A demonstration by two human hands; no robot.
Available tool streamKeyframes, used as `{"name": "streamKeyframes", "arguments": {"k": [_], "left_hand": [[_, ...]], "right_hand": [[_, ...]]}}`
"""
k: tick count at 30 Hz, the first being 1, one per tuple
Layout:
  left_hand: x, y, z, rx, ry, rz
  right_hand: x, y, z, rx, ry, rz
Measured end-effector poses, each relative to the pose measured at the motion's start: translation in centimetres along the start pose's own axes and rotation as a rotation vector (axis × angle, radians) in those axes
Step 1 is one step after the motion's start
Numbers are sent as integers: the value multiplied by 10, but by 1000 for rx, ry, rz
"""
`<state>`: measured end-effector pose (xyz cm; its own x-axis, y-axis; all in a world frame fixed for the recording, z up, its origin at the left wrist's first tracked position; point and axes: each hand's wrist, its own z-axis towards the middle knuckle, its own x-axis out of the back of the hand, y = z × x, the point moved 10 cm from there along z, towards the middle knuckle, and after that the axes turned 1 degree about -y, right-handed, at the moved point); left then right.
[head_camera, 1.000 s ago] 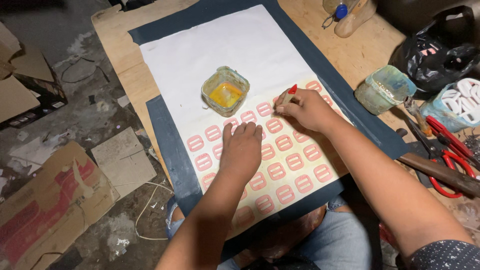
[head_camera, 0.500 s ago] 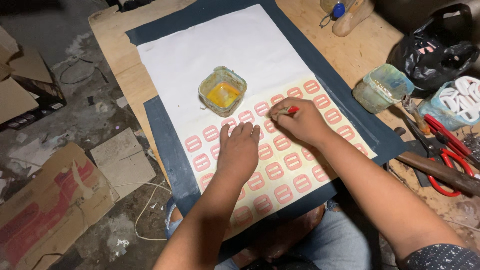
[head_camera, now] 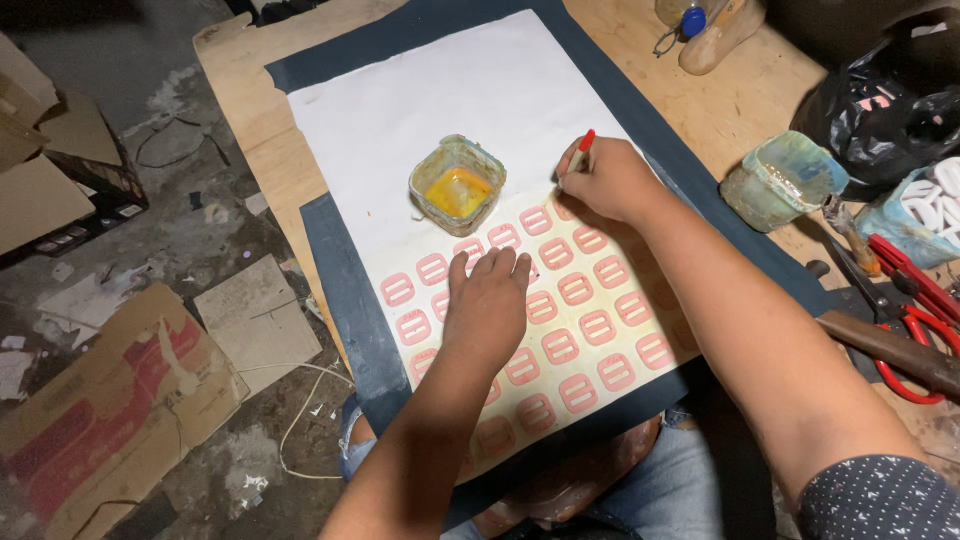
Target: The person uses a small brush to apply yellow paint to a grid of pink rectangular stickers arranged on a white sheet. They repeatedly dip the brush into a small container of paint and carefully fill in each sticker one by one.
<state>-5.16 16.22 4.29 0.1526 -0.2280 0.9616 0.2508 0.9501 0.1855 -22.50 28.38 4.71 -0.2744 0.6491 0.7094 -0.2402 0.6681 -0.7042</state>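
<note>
My left hand (head_camera: 487, 305) lies flat, fingers together, pressing on a white sheet (head_camera: 470, 90) covered in rows of pink rounded-rectangle shapes (head_camera: 598, 326). My right hand (head_camera: 607, 178) grips a red-tipped brush (head_camera: 577, 157) with its tip down on the sheet, just right of a small square plastic tub (head_camera: 456, 186) holding yellow-orange glue. The sheet rests on a dark blue mat (head_camera: 345, 290) laid over a wooden board (head_camera: 252, 120). My knees in jeans show below the board.
Right of the mat stand a greenish plastic tub (head_camera: 780, 180), a black bag (head_camera: 880, 110), a container of white pieces (head_camera: 925, 215), red-handled scissors (head_camera: 915, 300) and a wooden-handled tool (head_camera: 885, 345). Cardboard scraps (head_camera: 110, 400) and a wire lie on the dirty floor at left.
My right hand has moved with the brush up and to the right along the top row of pink shapes. My left hand has stayed pressed on the sheet.
</note>
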Motion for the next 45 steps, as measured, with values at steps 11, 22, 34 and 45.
{"name": "streamKeyframes", "arguments": {"k": [11,22,34,45], "left_hand": [[6,-4,2,36,-6,-89],[9,-1,3,15,3,-96],[10,-1,2,2,39,-79],[7,-3,1,25,0,-119]], "right_hand": [[4,13,7,33,19,130],[10,47,-17,-298,-90,242],[30,14,-21,12,265,-115],[-9,6,-53,56,80,317]]}}
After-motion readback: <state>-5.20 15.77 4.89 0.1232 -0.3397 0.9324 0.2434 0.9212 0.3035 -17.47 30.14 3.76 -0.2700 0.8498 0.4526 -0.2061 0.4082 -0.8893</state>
